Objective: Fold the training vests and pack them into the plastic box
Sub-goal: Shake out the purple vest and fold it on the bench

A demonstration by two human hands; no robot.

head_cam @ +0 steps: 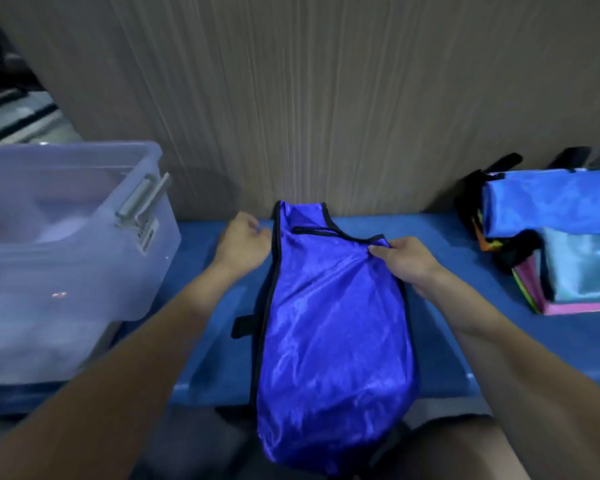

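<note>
A shiny blue training vest [333,334] with black trim lies lengthwise on the blue table [440,341], its lower end hanging over the near edge. My right hand [406,261] pinches the vest's right shoulder edge between thumb and fingers. My left hand [243,244] is beside the vest's left black edge with fingers curled; whether it holds the trim is unclear. The clear plastic box [66,244] stands at the left with pale cloth inside and a grey latch on its side.
A pile of vests [561,237] in light blue, pink and black sits at the right of the table. A wood-grain wall [326,98] rises directly behind the table. A black strap [241,325] sticks out at the vest's left.
</note>
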